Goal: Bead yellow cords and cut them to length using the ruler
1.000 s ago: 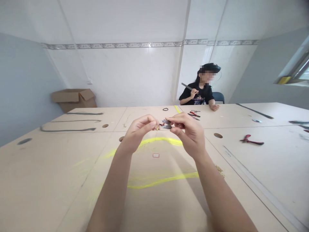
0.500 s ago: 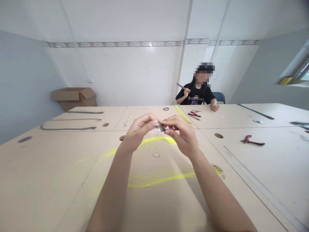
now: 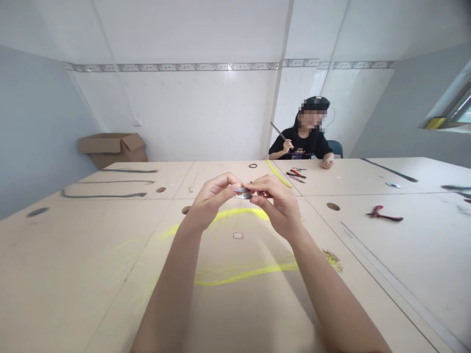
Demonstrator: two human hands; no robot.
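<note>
- Worktop (image 3: 91,274): layout unchanged over the last second. Two yellow strand bundles lie across the middle, one far (image 3: 243,211) and one near (image 3: 243,278), with dark strands (image 3: 105,195) at far left.
- Person (image 3: 303,147) across from us, far right: has tipped the grey strip (image 3: 277,129) steeper. No contact with our side.
- Our hands: the gap between them has closed. A second ago the metal tool sat apart from our left fingertips; now its tips are right at them.
- Right hand (image 3: 279,201): fingers closed round the metal tool (image 3: 244,196), above the middle of the worktop. Its two metal tips stand slightly apart. Rest of it is hidden by our fingers.
- Left hand (image 3: 213,198): closed to a pinch, seemingly on a tiny yellow piece (image 3: 242,193). Exact hold is too small to confirm.
- Meaning: tool and piece are now together, so we judge alignment matters more than reach. Can't tell if the tips bite.
- Red-handled pliers (image 3: 386,216): lying to the right, not in use.
- Clump of small pieces (image 3: 332,261): near right, beside our forearm.
- Small label (image 3: 238,236): flat between the bundles.
</note>
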